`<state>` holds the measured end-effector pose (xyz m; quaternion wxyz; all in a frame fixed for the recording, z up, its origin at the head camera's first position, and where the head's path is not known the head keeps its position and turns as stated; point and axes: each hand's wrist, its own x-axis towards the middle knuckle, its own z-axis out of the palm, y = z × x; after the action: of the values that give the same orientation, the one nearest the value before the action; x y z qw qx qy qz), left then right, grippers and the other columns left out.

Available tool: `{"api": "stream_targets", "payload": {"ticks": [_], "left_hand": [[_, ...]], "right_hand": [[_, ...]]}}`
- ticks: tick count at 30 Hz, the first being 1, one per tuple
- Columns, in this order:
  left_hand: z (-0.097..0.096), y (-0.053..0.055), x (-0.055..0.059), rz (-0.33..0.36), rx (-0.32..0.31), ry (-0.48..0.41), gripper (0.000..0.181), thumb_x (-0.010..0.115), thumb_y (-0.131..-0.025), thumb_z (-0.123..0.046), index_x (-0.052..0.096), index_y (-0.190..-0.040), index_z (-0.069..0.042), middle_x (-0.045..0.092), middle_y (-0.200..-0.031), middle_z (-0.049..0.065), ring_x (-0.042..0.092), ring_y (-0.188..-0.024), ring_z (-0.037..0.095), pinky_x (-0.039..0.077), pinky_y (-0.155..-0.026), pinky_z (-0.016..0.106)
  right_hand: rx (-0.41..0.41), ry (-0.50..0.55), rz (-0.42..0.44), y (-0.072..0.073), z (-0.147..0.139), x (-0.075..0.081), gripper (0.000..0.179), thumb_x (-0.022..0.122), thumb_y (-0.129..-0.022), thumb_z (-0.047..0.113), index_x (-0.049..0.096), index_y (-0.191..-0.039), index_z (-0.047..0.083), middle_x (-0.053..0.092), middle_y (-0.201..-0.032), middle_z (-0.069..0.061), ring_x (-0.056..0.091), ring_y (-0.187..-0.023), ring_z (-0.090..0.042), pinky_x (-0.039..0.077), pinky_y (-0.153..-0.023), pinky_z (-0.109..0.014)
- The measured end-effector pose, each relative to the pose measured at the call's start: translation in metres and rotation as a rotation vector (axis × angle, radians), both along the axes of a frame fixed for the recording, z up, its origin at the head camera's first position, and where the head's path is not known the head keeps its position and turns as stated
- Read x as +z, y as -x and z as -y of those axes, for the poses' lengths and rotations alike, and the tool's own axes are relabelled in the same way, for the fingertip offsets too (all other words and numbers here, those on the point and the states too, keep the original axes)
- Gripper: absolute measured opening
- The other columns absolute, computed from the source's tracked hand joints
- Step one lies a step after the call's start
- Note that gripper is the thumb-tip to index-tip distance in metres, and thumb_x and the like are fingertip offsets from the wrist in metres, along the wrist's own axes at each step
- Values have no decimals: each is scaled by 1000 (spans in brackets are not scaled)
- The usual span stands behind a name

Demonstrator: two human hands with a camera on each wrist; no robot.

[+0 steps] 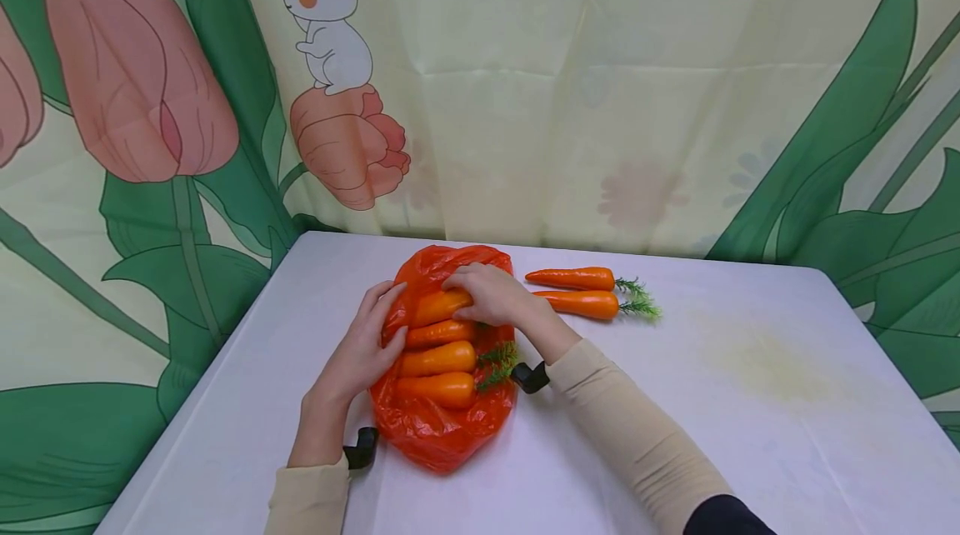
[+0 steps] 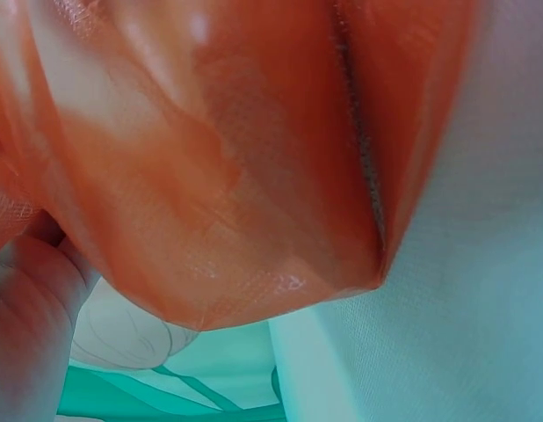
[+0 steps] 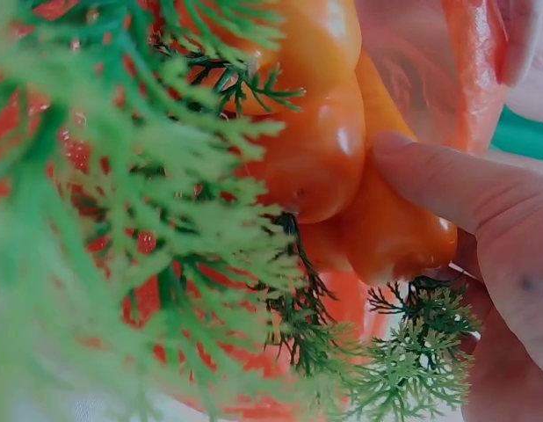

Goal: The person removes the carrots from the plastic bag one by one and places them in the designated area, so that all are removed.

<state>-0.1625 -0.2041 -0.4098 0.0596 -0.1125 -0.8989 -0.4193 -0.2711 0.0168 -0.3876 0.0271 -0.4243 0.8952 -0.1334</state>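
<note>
A red plastic bag [image 1: 442, 441] lies on the table with its mouth spread, showing several orange carrots [image 1: 438, 358] side by side inside. Their green leafy tops [image 1: 498, 364] point right. My left hand [image 1: 358, 354] holds the bag's left edge, thumb on the inner side; the bag [image 2: 228, 193] fills most of the left wrist view. Reaching in from the right, my right hand [image 1: 491, 293] grips the farthest carrot [image 1: 435, 307] near its leafy end. In the right wrist view the thumb presses on this carrot [image 3: 399, 233], and the other fingers are partly hidden behind it.
Two more carrots, a far one [image 1: 573, 277] and a nearer one [image 1: 588, 305], lie on the white table [image 1: 675, 410] right of the bag, tops to the right. Behind the table's back edge hangs a printed curtain [image 1: 510, 102] with tulips and a rabbit.
</note>
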Motion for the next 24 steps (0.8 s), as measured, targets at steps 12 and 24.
{"api": "stream_targets", "payload": {"ticks": [12,24], "left_hand": [[0,1,0,-4,-3,-2,68,64,-95,-1,36,-156,-14,28,-157,6,38,-139,30,43,-105,49],[1,0,1,-29,-17,10,67,64,-95,-1,36,-155,-11,28,-156,8,39,-137,30,41,-108,50]], "right_hand": [[11,71,-35,-5,-22,10,39,76,-91,24,68,-126,8,65,-126,-6,57,-119,-26,43,-107,-40],[-25,186,-55,-12,-56,20,39,81,-87,18,69,-123,8,67,-120,-5,60,-111,-26,48,-98,-41]]}}
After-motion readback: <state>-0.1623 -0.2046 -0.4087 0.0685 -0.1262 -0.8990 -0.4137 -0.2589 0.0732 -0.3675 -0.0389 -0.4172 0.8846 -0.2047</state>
